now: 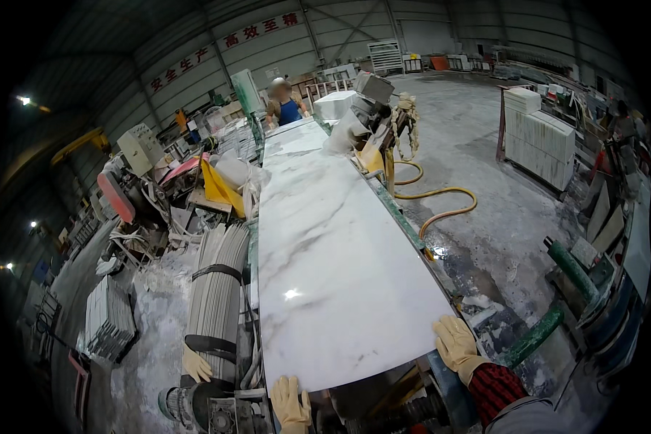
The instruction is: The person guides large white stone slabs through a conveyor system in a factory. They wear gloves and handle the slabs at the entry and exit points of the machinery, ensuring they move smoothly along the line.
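Observation:
A long white stone slab [325, 267] with grey veins lies flat on a machine bed and runs away from me. My left hand [291, 406], in a cream rubber glove, is at its near left corner, fingers stretched out at the edge. At the near right corner, my right hand [456, 346], gloved alike, lies with its fingers flat on the slab's edge. Its thumb is hard to make out. A third cream glove [197, 364] is by the ribbed grey bundle on the left; I cannot tell whether a hand is in it.
Left of the slab are a strapped ribbed grey bundle [217, 289] and a motor [184, 405]. A person in a blue apron [289, 112] stands at the far end. A yellow hose [448, 192] curls over wet floor. Stacked slabs [539, 145] stand at right, green rollers [532, 338] nearer.

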A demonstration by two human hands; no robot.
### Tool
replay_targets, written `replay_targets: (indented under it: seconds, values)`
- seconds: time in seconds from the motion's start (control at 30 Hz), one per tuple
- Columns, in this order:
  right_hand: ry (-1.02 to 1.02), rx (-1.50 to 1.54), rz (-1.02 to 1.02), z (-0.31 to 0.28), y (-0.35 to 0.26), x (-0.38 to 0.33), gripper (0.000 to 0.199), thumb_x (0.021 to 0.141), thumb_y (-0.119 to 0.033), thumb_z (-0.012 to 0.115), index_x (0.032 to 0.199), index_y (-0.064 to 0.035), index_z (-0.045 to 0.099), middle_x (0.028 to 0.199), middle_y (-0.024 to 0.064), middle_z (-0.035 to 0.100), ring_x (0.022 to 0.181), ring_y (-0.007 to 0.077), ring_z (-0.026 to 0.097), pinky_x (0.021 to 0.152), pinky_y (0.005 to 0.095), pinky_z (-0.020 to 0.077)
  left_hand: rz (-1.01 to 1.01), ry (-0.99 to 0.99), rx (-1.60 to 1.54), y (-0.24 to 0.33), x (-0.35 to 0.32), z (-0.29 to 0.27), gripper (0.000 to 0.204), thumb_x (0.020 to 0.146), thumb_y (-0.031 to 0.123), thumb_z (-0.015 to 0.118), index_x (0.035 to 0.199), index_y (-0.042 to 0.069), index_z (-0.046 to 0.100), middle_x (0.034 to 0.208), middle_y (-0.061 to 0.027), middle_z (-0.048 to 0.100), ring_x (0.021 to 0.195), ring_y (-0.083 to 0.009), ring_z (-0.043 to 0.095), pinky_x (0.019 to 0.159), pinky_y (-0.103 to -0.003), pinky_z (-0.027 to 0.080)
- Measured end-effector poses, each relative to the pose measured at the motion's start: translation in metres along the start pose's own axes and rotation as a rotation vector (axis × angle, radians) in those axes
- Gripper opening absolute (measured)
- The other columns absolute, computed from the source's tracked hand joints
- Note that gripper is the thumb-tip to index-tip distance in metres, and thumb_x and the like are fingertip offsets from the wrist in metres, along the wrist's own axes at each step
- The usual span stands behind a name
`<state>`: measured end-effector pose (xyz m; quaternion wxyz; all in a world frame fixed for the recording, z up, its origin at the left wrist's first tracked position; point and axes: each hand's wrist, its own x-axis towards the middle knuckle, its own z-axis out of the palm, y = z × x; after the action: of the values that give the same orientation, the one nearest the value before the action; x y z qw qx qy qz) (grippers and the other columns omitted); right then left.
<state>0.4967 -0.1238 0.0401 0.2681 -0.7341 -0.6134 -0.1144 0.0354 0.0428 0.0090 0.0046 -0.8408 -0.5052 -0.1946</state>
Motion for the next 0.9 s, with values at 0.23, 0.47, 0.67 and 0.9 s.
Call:
replay_targets:
  seconds: [0.23,0.47,0.67,0.9]
  values:
    - [-0.014,0.027,0.013,-0.008,-0.005,0.003,0.038,0.091,-0.016,0.065,0.127,-0.0058,0.062,0.130,0.0212,0.059,0.119,0.0436,0.055,0.108,0.0527,0.0428,-0.005,-0.006,0.006,0.006,0.000,-0.007,0.055,0.096,0.029,0.067,0.145,0.006,0.056,0.150,-0.0265,0.052,0.140,-0.0488,0.044,0.120,-0.058,0.031]
    - [0.060,0.019,-0.030,-0.018,-0.013,0.007,0.037,0.086,-0.013,0.065,0.122,-0.0039,0.062,0.119,0.0199,0.058,0.109,0.0425,0.054,0.098,0.0512,0.0456,0.022,0.014,0.020,0.003,-0.002,-0.005,0.056,0.096,0.030,0.066,0.145,0.005,0.056,0.150,-0.0266,0.052,0.140,-0.0484,0.044,0.120,-0.059,0.031]
    - [0.020,0.039,-0.008,-0.025,-0.017,0.010,0.033,0.086,-0.012,0.064,0.117,-0.0047,0.061,0.112,0.0180,0.056,0.105,0.0406,0.053,0.095,0.0495,0.0453,-0.015,0.007,0.006,0.004,-0.008,-0.003,0.056,0.098,0.031,0.064,0.147,0.005,0.056,0.152,-0.0268,0.051,0.142,-0.0481,0.043,0.121,-0.058,0.029]
    - [0.086,0.033,-0.038,-0.024,-0.019,0.008,0.032,0.086,-0.011,0.064,0.117,-0.0051,0.061,0.112,0.0181,0.056,0.104,0.0411,0.054,0.094,0.0496,0.0457,-0.003,0.008,0.019,0.002,-0.011,-0.003,0.055,0.098,0.031,0.065,0.146,0.006,0.056,0.151,-0.0272,0.052,0.141,-0.0489,0.044,0.121,-0.059,0.030]
